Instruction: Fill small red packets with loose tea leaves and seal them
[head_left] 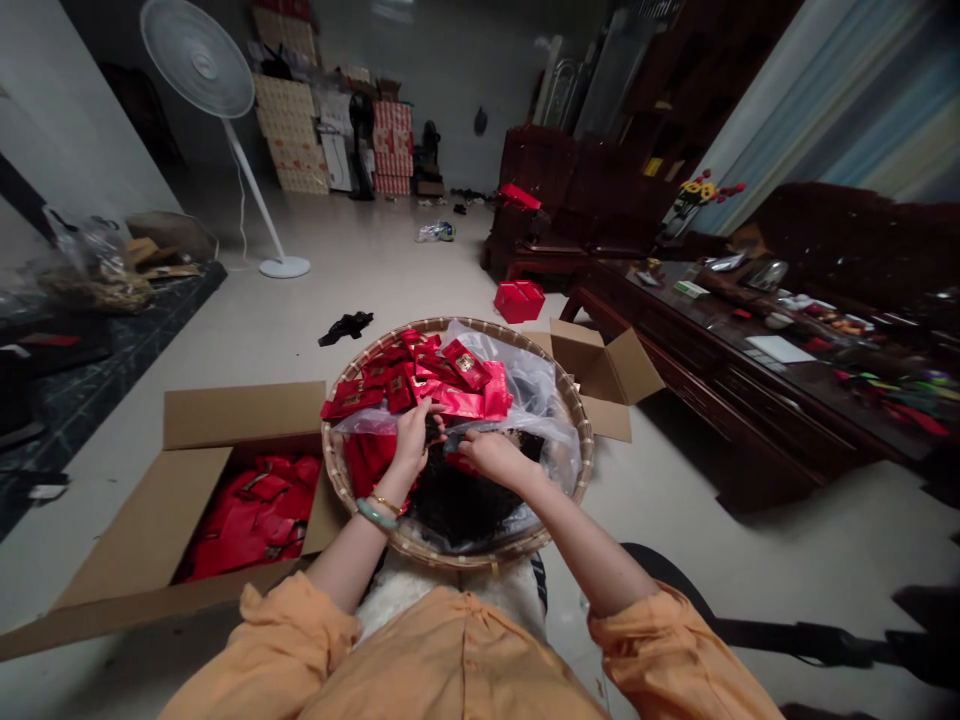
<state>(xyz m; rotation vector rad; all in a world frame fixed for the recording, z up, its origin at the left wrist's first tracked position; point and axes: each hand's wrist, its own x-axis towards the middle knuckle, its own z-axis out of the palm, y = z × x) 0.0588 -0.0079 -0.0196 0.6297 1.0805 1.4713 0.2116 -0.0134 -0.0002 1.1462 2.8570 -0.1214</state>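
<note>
A round woven bamboo basket [585, 450] sits in front of my lap, lined with clear plastic sheeting [529, 375]. Red packets [465, 365] with gold print are heaped on its far left side. Loose dark, leaf-like material [469, 508] fills the near part. Over the basket's middle, my left hand [412, 440] has curled fingers with something dark at them, too small to identify. Facing it, my right hand [493, 457] pinches a red packet [463, 463], mostly hidden under the fingers.
An open cardboard box [142, 535] of red packets [259, 510] stands at left. Another open box [596, 370] is right of the basket, beside a dark wooden table [667, 350]. A red box [519, 300], black bag [346, 328] and standing fan [285, 267] are farther off.
</note>
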